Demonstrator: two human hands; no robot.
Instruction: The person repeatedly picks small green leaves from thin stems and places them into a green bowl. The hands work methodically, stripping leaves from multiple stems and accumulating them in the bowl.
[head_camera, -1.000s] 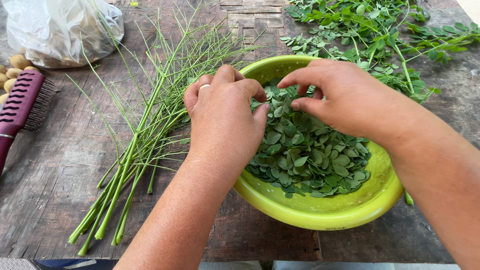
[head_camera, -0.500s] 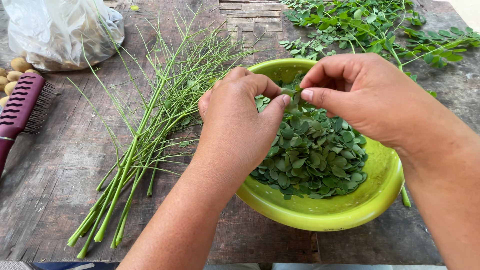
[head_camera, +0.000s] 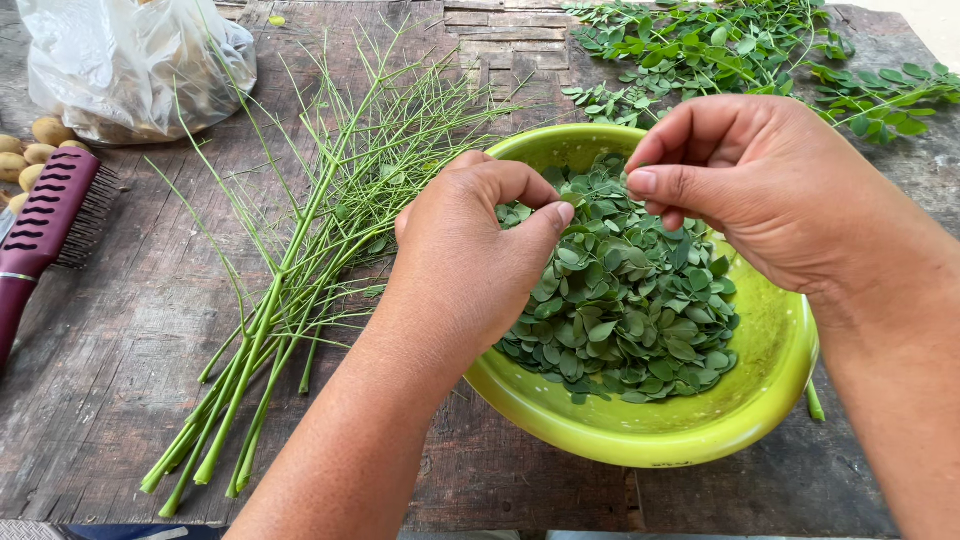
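Lying beyond the left hand (head_camera: 470, 250): clear plastic bag (head_camera: 130, 65).

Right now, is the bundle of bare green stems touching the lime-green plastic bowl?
Cannot tell. In the head view the left hand covers the spot where the bare green stems would meet the lime-green plastic bowl.

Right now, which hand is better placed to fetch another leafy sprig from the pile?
Probably the right hand: it hovers over the green bowl's far side, just below the leafy sprigs. The left hand sits nearer the bare stems.

bowl (head_camera: 760, 420): lime green | leaves (head_camera: 630, 300): dark green | brush (head_camera: 45, 225): maroon
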